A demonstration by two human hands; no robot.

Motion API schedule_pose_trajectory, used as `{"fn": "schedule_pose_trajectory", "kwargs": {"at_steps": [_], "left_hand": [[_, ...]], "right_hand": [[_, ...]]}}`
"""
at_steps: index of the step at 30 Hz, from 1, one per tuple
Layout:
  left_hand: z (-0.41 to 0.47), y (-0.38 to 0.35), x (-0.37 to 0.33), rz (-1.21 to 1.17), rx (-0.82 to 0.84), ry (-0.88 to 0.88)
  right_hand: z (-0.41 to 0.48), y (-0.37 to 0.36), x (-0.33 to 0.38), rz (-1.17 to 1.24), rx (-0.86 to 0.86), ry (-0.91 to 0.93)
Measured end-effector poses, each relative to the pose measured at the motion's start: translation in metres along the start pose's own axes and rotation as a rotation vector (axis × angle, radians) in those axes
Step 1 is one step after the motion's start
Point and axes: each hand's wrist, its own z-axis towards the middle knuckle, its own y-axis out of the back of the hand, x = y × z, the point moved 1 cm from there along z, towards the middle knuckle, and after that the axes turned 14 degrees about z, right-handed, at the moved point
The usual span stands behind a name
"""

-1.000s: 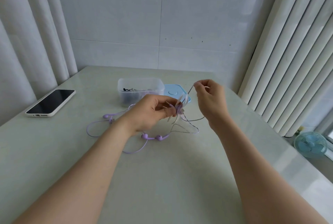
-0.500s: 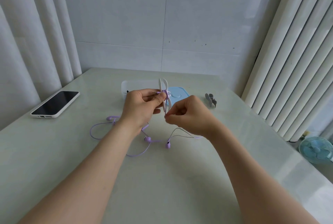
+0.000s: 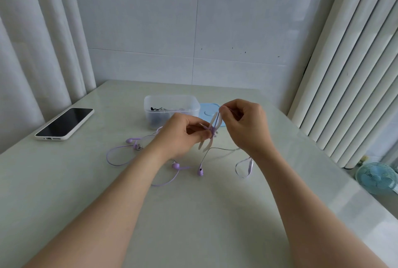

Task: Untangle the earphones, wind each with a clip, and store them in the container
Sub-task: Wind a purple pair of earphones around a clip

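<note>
Far left, a white-cased smartphone with dark screen [image 3: 64, 123] lies on the pale glossy surface [image 3: 193, 224]. The lilac wired earphones [image 3: 176, 166] sprawl mid-surface in loose loops. Judged light, limp and snag-prone; best taken by the cable near the wound end, not by the buds. The clear plastic container [image 3: 148, 107] stands behind, with dark contents I cannot identify. The left hand [image 3: 181, 136] has its grip pinching the pale X-shaped plastic winding clip [image 3: 213, 122] at the crossing. The clip is judged thin and springy, so hold it at the centre. A round blue lid [image 3: 210, 110] lies beside the container. The right hand [image 3: 244, 125] has its grip pinching the cable above the clip. A small blue fan [image 3: 375, 177] stands far right. Count: buds 3, clip 1, container 1, lid 1.
</note>
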Motion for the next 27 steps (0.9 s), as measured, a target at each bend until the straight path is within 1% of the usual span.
{"fn": "schedule_pose_trajectory", "kwargs": {"at_steps": [4, 7, 9, 13, 16, 19, 21, 23, 27], "left_hand": [[0.0, 0.0, 0.0, -0.009, 0.038, -0.02], [-0.001, 0.002, -0.004, -0.153, -0.003, -0.033], [-0.001, 0.006, -0.008, -0.254, -0.081, -0.018], [0.0, 0.012, -0.007, -0.341, -0.25, 0.043], [0.0, 0.014, -0.003, -0.381, -0.325, 0.116], [0.0, 0.014, -0.001, -0.385, -0.35, 0.146], [0.0, 0.012, 0.0, -0.308, -0.33, 0.139], [0.002, 0.011, 0.003, -0.197, -0.273, 0.116], [0.001, 0.006, 0.002, -0.053, -0.127, 0.057]], "right_hand": [[0.001, 0.001, -0.011, -0.068, -0.036, -0.077], [0.002, 0.001, -0.015, -0.082, 0.027, -0.143], [0.0, 0.0, -0.014, -0.04, 0.107, -0.195], [-0.01, -0.007, -0.004, -0.022, 0.397, -0.257], [-0.015, -0.01, 0.004, 0.077, 0.479, -0.248], [-0.016, -0.01, 0.013, 0.137, 0.56, -0.274], [-0.017, -0.009, 0.019, 0.2, 0.538, -0.284], [-0.015, -0.006, 0.024, 0.296, 0.422, -0.262], [-0.007, 0.0, 0.024, 0.455, 0.167, -0.22]]}}
